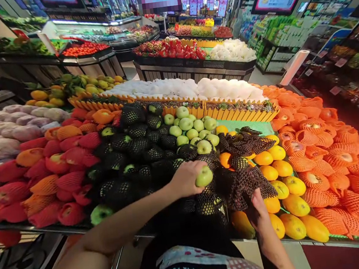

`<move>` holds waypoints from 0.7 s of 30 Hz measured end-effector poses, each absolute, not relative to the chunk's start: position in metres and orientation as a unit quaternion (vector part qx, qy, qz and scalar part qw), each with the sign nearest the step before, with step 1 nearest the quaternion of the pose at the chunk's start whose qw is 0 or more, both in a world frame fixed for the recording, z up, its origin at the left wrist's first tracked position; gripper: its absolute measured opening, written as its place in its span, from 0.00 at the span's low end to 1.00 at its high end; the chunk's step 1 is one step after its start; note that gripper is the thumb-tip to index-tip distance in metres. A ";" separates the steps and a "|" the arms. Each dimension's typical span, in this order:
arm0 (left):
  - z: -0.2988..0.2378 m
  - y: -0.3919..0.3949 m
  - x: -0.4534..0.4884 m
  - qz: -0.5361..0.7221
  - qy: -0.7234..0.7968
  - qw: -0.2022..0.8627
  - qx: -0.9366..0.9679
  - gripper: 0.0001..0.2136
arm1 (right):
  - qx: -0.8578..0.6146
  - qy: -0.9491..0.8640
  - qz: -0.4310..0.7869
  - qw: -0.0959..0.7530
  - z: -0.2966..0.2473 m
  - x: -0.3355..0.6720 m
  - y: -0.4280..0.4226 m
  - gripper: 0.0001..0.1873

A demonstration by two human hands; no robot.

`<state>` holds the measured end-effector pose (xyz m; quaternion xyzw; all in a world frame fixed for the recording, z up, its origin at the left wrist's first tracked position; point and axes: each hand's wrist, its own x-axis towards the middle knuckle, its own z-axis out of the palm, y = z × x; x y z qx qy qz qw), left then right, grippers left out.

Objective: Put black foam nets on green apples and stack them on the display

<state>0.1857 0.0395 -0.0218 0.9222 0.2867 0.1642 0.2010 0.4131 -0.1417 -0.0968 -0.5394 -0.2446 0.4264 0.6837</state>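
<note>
My left hand point(187, 180) is wrapped round a bare green apple point(204, 177), above the black-netted fruit in the middle of the display. My right hand point(259, 210) is closed on the lower edge of a dark brown foam net sleeve point(247, 183), which spreads out beyond the thumb. Part of the right fingers is hidden under the netting. Behind the left hand lies a pile of bare green apples point(185, 124). To its left are several green fruits in black foam nets point(140, 148). More loose dark nets point(247, 141) lie on the orange fruit beyond my right hand.
Yellow-orange mangoes point(293, 202) and round oranges lie right of my right hand, beside orange-netted fruit point(342, 158). Red-netted fruit point(58, 162) fills the left. A low yellow fence point(238, 110) runs behind the apples. The stand's front edge is against my body.
</note>
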 end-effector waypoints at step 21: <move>-0.048 -0.012 0.170 0.348 0.241 0.339 0.840 0.27 | -0.516 -0.286 0.584 0.557 -0.078 0.380 -0.163 0.33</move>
